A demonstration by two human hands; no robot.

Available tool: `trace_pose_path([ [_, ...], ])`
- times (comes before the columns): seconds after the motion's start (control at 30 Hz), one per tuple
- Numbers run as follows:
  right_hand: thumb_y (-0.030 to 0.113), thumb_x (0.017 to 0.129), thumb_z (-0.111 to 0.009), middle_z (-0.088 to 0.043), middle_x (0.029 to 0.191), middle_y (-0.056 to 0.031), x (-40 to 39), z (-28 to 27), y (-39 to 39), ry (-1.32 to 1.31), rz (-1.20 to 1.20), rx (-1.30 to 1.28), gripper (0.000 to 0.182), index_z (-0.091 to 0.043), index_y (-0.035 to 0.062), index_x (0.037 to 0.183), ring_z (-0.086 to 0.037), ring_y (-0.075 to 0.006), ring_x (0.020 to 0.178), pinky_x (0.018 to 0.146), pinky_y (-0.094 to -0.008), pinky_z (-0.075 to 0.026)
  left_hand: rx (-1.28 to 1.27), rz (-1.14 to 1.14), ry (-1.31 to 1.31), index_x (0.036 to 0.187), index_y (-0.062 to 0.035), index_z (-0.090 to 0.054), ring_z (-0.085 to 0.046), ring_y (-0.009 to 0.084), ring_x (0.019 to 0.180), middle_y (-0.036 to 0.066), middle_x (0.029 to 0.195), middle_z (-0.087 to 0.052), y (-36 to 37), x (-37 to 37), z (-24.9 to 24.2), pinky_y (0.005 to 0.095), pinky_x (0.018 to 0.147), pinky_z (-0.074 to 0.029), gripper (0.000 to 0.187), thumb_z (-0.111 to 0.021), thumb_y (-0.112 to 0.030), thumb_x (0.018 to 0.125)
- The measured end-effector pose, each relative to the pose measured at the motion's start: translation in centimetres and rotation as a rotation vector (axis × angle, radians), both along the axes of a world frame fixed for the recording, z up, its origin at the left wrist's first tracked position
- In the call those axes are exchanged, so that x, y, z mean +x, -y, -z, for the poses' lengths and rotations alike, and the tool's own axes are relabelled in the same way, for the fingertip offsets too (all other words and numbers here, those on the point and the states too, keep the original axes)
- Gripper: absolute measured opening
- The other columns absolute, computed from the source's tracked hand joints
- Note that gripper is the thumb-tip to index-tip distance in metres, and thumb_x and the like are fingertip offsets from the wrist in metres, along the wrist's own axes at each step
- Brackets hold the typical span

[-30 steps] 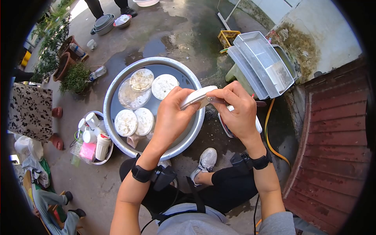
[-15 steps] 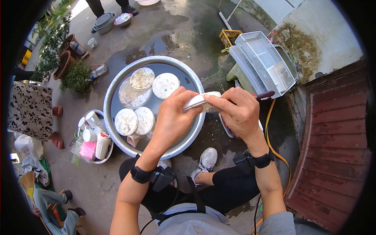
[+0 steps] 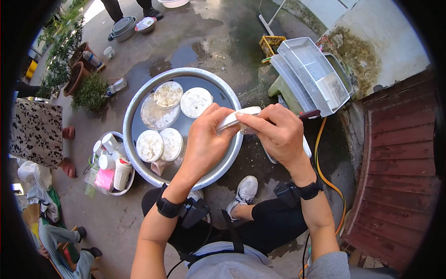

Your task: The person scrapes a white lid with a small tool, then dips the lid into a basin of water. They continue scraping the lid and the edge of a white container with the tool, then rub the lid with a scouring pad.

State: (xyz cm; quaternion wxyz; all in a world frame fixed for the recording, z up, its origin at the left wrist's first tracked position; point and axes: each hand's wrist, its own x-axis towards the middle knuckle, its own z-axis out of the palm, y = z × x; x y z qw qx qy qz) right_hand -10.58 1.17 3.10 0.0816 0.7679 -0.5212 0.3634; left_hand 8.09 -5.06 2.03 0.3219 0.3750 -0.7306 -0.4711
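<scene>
My left hand [image 3: 210, 132] is closed around the near edge of a white round lid [image 3: 248, 111], seen almost edge-on above the basin's right rim. My right hand [image 3: 278, 132] is closed on a knife with a dark reddish handle [image 3: 310, 114], which sticks out to the right of the fist. A short piece of its greyish blade [image 3: 249, 131] shows under the lid; the fingers hide the rest. The right thumb presses on the lid. Below sits a large metal basin [image 3: 134, 160] of water, where several round white lids [image 3: 196, 102] with crusty stains float.
A bowl [image 3: 125, 189] of white cups and a bottle stands left of the basin. Clear plastic bins [image 3: 311, 74] and a yellow crate [image 3: 272, 45] are at right, beside an orange hose [image 3: 332, 186]. Potted plants [image 3: 90, 95] and other people's legs [image 3: 69, 242] are at left.
My right hand and the knife have shifted slightly, with the thumb moving left along the lid. The lid in my left hand has tilted a little. The lids in the basin look the same.
</scene>
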Motion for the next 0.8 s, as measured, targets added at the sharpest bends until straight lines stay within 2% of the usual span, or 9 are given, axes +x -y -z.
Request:
trace_pose_path([
  [0.17,0.008,0.079,-0.082,-0.062,0.084,-0.0026,-1.1,1.5,0.0,0.275,0.195,0.037,0.036,-0.071,0.0122,0.114,-0.061,-0.0201,0.072,0.062,-0.0338,-0.049,0.109,-0.012,-0.096,0.105,-0.0008,-0.070,-0.063,0.0233,0.089,0.009,0.093,-0.060,0.6,0.2,0.5,0.0347,0.081,-0.048,0.022,-0.075,-0.009,0.086],
  [0.23,0.016,0.083,-0.083,-0.064,0.087,-0.0035,-1.2,1.5,0.0,0.526,0.286,0.201,0.034,-0.069,0.0091,0.113,-0.059,-0.0155,0.072,0.064,-0.0310,-0.049,0.178,-0.003,-0.134,0.105,-0.0008,-0.070,-0.064,0.0202,0.089,0.007,0.093,-0.062,0.9,0.3,0.9,0.0329,0.081,-0.049,0.022,-0.076,-0.011,0.086],
  [0.27,0.022,0.084,-0.084,-0.065,0.089,-0.0034,-1.2,1.2,0.0,0.556,0.300,0.274,0.038,-0.068,0.0081,0.116,-0.057,-0.0123,0.072,0.066,-0.0286,-0.049,0.247,0.008,-0.170,0.105,-0.0008,-0.070,-0.064,0.0172,0.089,0.005,0.093,-0.064,1.0,0.3,0.9,0.0310,0.082,-0.050,0.022,-0.076,-0.012,0.087],
  [0.3,0.022,0.084,-0.084,-0.065,0.089,-0.0034,-1.2,1.3,0.0,0.556,0.301,0.273,0.038,-0.068,0.0081,0.116,-0.057,-0.0123,0.072,0.066,-0.0286,-0.049,0.247,0.009,-0.170,0.105,-0.0008,-0.070,-0.064,0.0172,0.089,0.005,0.093,-0.064,0.9,0.3,0.7,0.0310,0.082,-0.050,0.022,-0.076,-0.012,0.087],
  [0.37,0.023,0.085,-0.083,-0.066,0.091,-0.0033,-1.4,1.9,0.1,0.607,0.253,0.362,0.040,-0.069,0.0074,0.118,-0.056,-0.0126,0.072,0.067,-0.0283,-0.050,0.565,0.013,-0.338,0.106,-0.0009,-0.069,-0.065,0.0117,0.090,0.003,0.096,-0.069,0.9,0.4,0.0,0.0277,0.082,-0.051,0.025,-0.077,-0.015,0.088],
  [0.5,0.025,0.084,-0.084,-0.067,0.093,-0.0030,-2.1,1.8,0.2,0.563,0.202,0.394,0.042,-0.071,0.0082,0.120,-0.056,-0.0128,0.071,0.068,-0.0282,-0.050,0.559,0.034,-0.329,0.108,-0.0010,-0.068,-0.066,0.0092,0.090,0.004,0.097,-0.071,1.1,0.4,-0.2,0.0264,0.082,-0.052,0.026,-0.077,-0.018,0.091],
  [0.57,0.026,0.083,-0.084,-0.065,0.089,-0.0036,-2.0,1.1,0.0,0.519,0.195,0.355,0.043,-0.072,0.0085,0.120,-0.057,-0.0141,0.072,0.067,-0.0301,-0.050,0.348,0.118,-0.174,0.107,-0.0007,-0.067,-0.065,0.0100,0.092,0.005,0.097,-0.070,1.3,0.5,0.0,0.0274,0.083,-0.052,0.025,-0.076,-0.018,0.092],
  [0.67,0.029,0.085,-0.082,-0.061,0.086,-0.0044,-1.4,0.6,-0.2,0.448,0.216,0.356,0.042,-0.072,0.0096,0.121,-0.059,-0.0164,0.073,0.065,-0.0317,-0.049,0.256,0.139,-0.167,0.110,-0.0006,-0.066,-0.064,0.0105,0.094,0.005,0.098,-0.070,1.0,0.2,0.7,0.0282,0.084,-0.051,0.024,-0.074,-0.017,0.094],
  [0.8,0.030,0.090,-0.078,-0.057,0.085,-0.0054,-1.2,-0.8,-0.3,0.282,0.279,0.257,0.037,-0.072,0.0104,0.121,-0.059,-0.0184,0.073,0.065,-0.0333,-0.048,0.343,0.105,-0.204,0.113,-0.0007,-0.063,-0.064,0.0113,0.095,0.006,0.099,-0.069,1.0,-0.1,1.0,0.0290,0.085,-0.051,0.023,-0.071,-0.014,0.095],
])
